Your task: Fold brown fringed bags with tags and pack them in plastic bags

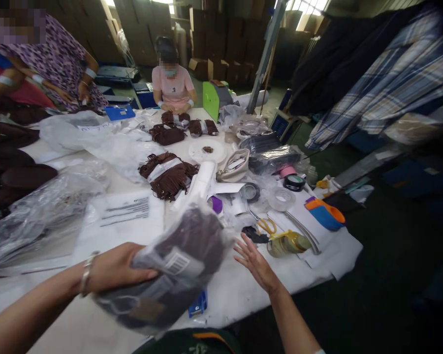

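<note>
Our left hand [112, 269] pinches a glossy, crinkled plastic bag [162, 290] at seven o'clock, thumb on the near face, fingers mostly hidden behind. The bag's long axis slants from eight toward two o'clock; a flat barcode label [178, 263] shows. Our right hand [257, 266], empty, fingers spread, hovers just beside its two-o'clock end.

Left forearm [33, 305] in from lower left, roughly level, rising slightly to the wrist; left hand [121, 268] clamped in a grip, thumb [143, 275] pointing right, other fingers mostly hidden. Right forearm [295, 322] slants up-left from bottom; right hand [256, 264] free, fingers [245, 250] spread, pointing up-left.
</note>
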A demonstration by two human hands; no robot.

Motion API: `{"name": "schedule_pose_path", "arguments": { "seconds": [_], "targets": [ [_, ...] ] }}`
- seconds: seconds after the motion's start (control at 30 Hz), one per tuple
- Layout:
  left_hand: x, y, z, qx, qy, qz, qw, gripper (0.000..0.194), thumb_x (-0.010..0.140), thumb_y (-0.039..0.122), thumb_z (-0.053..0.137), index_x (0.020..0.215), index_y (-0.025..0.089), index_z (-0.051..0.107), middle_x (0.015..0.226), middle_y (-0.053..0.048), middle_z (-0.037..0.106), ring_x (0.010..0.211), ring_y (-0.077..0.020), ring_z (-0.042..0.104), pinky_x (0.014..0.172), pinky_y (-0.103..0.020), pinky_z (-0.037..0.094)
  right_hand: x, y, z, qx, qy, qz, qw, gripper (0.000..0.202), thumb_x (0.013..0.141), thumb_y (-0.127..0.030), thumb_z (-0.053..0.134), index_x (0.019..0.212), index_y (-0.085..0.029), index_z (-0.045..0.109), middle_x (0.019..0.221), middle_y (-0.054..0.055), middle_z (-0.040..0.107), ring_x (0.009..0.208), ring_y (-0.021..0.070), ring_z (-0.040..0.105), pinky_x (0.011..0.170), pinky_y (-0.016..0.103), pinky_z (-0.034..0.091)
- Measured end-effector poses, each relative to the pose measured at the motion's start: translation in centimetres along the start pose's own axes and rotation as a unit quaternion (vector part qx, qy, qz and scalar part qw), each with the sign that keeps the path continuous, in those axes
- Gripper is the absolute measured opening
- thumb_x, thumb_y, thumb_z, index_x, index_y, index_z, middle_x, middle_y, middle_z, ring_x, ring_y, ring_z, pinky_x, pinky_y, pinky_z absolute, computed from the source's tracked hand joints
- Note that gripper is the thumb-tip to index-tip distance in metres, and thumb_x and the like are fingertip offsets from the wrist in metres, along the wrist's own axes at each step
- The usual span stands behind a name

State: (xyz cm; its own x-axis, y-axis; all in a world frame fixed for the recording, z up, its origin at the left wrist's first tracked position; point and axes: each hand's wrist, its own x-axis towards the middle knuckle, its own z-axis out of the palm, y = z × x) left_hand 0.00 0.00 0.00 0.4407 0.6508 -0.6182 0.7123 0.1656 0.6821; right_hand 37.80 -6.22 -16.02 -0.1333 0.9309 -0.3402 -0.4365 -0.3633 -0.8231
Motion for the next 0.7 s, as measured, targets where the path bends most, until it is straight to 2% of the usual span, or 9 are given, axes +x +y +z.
{"name": "schedule_pose_path", "arguments": {
  "seconds": [0.07, 0.13, 0.23, 0.33, 0.43, 0.53, 0.63, 0.7],
  "targets": [
    [4.7, 2.2, 1.8, -0.059, -0.132, 0.056, 0.988, 0.046, 0.066, 0.052, 0.070, 0.090, 0.014, 0.070, 0.080, 0.005, 0.071, 0.071, -0.0147, 0.061, 0.063, -0.019, 0.048, -2.6, 2.2, 0.2, 0.042, 0.039, 0.010, 0.998, 0.077, 0.069, -0.068, 0.061, 0.132, -0.026, 0.048, 0.130, 0.010, 0.057, 0.121, 0.0298, 0.051, 0.098, 0.050, 0.041],
    [9.4, 3.8, 4.1, -0.075, -0.184, 0.097, 0.975, 0.042, 0.062, 0.049, 0.074, 0.087, 0.015, 0.071, 0.079, 0.003, 0.070, 0.070, -0.0160, 0.061, 0.064, -0.021, 0.049, -4.7, 4.6, -0.3, 0.075, 0.135, 0.025, 0.988, 0.070, 0.071, -0.071, 0.055, 0.124, -0.025, 0.057, 0.120, 0.009, 0.064, 0.117, 0.0305, 0.054, 0.096, 0.050, 0.044],
    [14.5, 4.3, 7.7, -0.077, -0.219, 0.087, 0.969, 0.044, 0.058, 0.047, 0.076, 0.087, 0.015, 0.072, 0.077, 0.000, 0.070, 0.070, -0.0188, 0.062, 0.065, -0.024, 0.050, -6.2, 6.2, -2.0, 0.113, 0.254, 0.032, 0.960, 0.058, 0.075, -0.060, 0.058, 0.120, -0.024, 0.059, 0.120, 0.006, 0.064, 0.117, 0.0301, 0.055, 0.094, 0.049, 0.048],
    [17.7, 3.3, 10.4, -0.071, -0.219, 0.074, 0.970, 0.048, 0.060, 0.047, 0.074, 0.094, 0.013, 0.070, 0.082, 0.000, 0.071, 0.078, -0.0215, 0.063, 0.068, -0.024, 0.050, -5.9, 5.3, -4.1, 0.111, 0.292, 0.028, 0.950, 0.055, 0.075, -0.051, 0.062, 0.121, -0.020, 0.058, 0.122, 0.008, 0.063, 0.117, 0.0302, 0.055, 0.092, 0.047, 0.050],
    [20.4, 2.2, 12.0, -0.043, -0.199, 0.066, 0.977, 0.050, 0.063, 0.048, 0.070, 0.098, 0.013, 0.068, 0.088, -0.001, 0.071, 0.087, -0.0237, 0.063, 0.072, -0.025, 0.049, -5.0, 4.5, -5.7, 0.070, 0.298, 0.043, 0.951, 0.057, 0.073, -0.050, 0.065, 0.120, -0.018, 0.058, 0.119, 0.010, 0.064, 0.112, 0.0303, 0.058, 0.088, 0.046, 0.052],
    [22.8, 1.4, 13.2, 0.012, -0.147, 0.048, 0.988, 0.056, 0.063, 0.046, 0.070, 0.109, 0.014, 0.064, 0.096, -0.005, 0.070, 0.096, -0.0273, 0.061, 0.080, -0.029, 0.048, -5.2, 6.1, -6.5, 0.042, 0.318, 0.065, 0.945, 0.057, 0.071, -0.053, 0.065, 0.117, -0.018, 0.060, 0.116, 0.010, 0.066, 0.105, 0.0304, 0.063, 0.084, 0.046, 0.054],
    [23.5, 0.6, 14.5, 0.068, -0.091, 0.037, 0.993, 0.072, 0.063, 0.034, 0.070, 0.129, 0.012, 0.050, 0.113, -0.012, 0.065, 0.107, -0.0316, 0.057, 0.091, -0.036, 0.042, -7.1, 8.3, -7.1, -0.002, 0.363, 0.090, 0.927, 0.057, 0.070, -0.058, 0.063, 0.110, -0.018, 0.061, 0.110, 0.012, 0.068, 0.099, 0.0315, 0.066, 0.080, 0.049, 0.054],
    [23.2, 0.1, 15.4, 0.098, -0.071, 0.034, 0.992, 0.080, 0.061, 0.027, 0.069, 0.134, 0.010, 0.042, 0.119, -0.015, 0.062, 0.110, -0.0341, 0.055, 0.093, -0.038, 0.041, -8.3, 8.5, -8.1, -0.042, 0.403, 0.090, 0.910, 0.062, 0.069, -0.060, 0.062, 0.113, -0.017, 0.059, 0.109, 0.013, 0.068, 0.101, 0.0325, 0.065, 0.083, 0.050, 0.052]
  ]
}}
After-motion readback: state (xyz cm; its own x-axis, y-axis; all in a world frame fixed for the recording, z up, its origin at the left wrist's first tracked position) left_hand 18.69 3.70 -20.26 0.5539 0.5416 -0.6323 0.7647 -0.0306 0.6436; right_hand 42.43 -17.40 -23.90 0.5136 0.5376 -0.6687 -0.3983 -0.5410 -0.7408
